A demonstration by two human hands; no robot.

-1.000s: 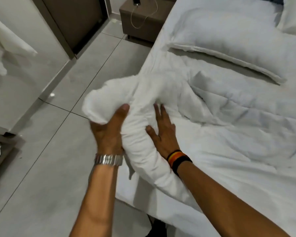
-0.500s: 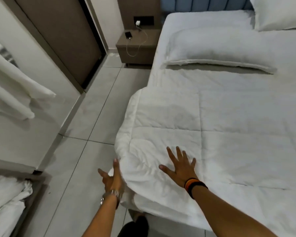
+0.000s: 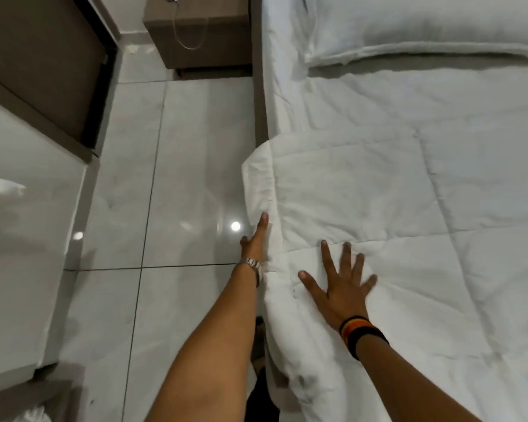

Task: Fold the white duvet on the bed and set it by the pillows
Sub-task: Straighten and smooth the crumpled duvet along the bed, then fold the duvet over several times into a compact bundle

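On the bed filling the right of the frame, the duvet I had bunched up now lies spread flat below the pillow, my right hand open on it, my left hand flat against its hanging edge, gripping nothing, ready for folding.

Both forearms are bare; a silver metal watch bands the left wrist, black-orange-yellow wristbands the right.

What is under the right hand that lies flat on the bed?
The right hand rests open on the white quilted duvet, near its left edge. Whatever lies beneath the duvet there is covered and cannot be seen.
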